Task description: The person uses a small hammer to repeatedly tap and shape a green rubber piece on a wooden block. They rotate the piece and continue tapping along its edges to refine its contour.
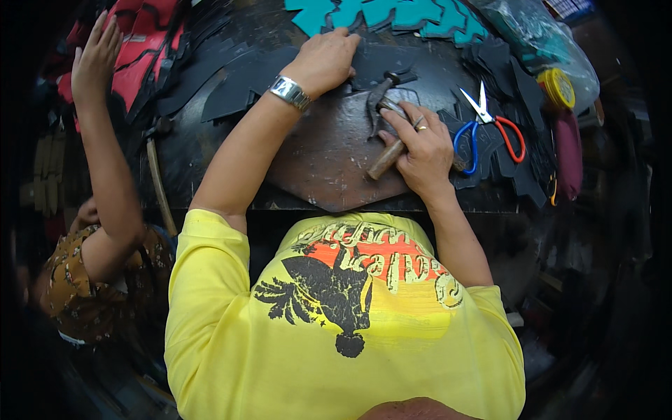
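My left hand, with a metal watch on its wrist, reaches to the far middle of the table. Its bent fingers close on the edge of a flat black cut piece; the fingertips are partly hidden. My right hand, wearing a ring, is wrapped round a hammer with a dark metal head. A thick wooden handle sticks out under its fingers, and another wooden end shows past the palm. Whether both belong to one tool I cannot tell. Beneath them lies a worn brown board.
Scissors with blue and red handles lie open at right, by black pieces and a yellow round container. Teal pieces lie at the far edge. A co-worker's raised hand is near red pieces; another hammer lies left.
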Demonstrator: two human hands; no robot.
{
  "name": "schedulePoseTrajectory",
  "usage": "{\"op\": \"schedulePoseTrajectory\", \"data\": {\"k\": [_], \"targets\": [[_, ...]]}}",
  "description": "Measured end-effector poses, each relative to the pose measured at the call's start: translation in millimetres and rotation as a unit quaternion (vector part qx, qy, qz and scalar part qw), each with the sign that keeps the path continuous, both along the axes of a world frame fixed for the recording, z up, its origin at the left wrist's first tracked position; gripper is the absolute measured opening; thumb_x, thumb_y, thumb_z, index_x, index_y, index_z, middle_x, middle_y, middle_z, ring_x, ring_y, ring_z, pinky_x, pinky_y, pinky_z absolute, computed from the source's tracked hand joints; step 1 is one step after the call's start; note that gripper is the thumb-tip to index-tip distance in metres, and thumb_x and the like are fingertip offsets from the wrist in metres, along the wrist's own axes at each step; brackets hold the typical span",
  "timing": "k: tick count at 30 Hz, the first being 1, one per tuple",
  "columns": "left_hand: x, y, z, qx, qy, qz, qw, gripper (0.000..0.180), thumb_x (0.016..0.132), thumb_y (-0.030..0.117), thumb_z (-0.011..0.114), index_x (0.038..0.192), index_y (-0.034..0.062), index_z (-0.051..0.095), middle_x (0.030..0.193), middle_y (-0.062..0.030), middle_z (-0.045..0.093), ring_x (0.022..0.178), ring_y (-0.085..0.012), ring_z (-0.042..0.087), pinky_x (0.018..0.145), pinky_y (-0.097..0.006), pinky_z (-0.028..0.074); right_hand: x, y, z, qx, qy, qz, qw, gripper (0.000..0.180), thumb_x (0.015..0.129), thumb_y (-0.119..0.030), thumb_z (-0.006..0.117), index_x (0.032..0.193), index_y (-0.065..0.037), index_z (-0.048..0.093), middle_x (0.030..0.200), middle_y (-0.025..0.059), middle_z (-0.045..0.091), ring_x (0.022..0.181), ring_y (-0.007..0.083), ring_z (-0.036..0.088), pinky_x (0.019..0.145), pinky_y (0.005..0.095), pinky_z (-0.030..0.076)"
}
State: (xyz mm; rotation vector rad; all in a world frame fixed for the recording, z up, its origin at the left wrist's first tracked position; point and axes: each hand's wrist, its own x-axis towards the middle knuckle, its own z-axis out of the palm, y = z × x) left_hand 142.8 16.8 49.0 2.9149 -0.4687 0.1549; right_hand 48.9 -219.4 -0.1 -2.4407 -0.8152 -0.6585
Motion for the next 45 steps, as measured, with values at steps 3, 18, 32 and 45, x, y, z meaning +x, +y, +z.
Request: {"op": "schedulePoseTrajectory", "data": {"k": [3,18,32,45], "targets": [[19,-7,-2,0.077,0.101,0.048,0.991,0.070,0.083,0.030,0.088,0.143,0.0086,0.060,0.137,-0.0194,0.066,0.127,-0.0373,0.064,0.103,-0.047,0.053,0,-1,-3,0.022,-0.002,-0.001,1.000,0.036,0.083,-0.023,0.082,0.119,-0.019,0.078,0.119,0.0075,0.074,0.111,0.0306,0.068,0.089,0.0440,0.052],[-93,25,27,-0.311,-0.047,-0.204,0.927,0.022,0.079,-0.003,0.080,0.096,0.0101,0.077,0.105,-0.0038,0.071,0.106,-0.0257,0.070,0.102,-0.040,0.053,7,-4,-6,0.066,-0.016,0.028,0.997,0.044,0.082,-0.025,0.081,0.123,-0.012,0.072,0.110,0.0108,0.074,0.105,0.0343,0.070,0.086,0.0454,0.055],[-176,14,-21,-0.259,0.006,0.000,0.966,0.030,0.087,0.020,0.084,0.113,0.0061,0.077,0.113,-0.0120,0.071,0.106,-0.0312,0.070,0.092,-0.038,0.056,7,-3,-14,0.085,-0.066,0.031,0.994,0.028,0.089,-0.028,0.080,0.113,-0.014,0.078,0.105,0.0086,0.077,0.097,0.0312,0.072,0.080,0.0425,0.055],[-145,-8,-33,-0.120,-0.035,0.038,0.991,0.089,0.073,0.041,0.092,0.149,0.0124,0.056,0.144,-0.0175,0.051,0.138,-0.0389,0.044,0.117,-0.048,0.037,3,-2,-2,0.124,-0.030,0.042,0.991,0.020,0.088,-0.023,0.079,0.105,-0.011,0.078,0.098,0.0115,0.076,0.088,0.0337,0.071,0.078,0.0424,0.055]]}}
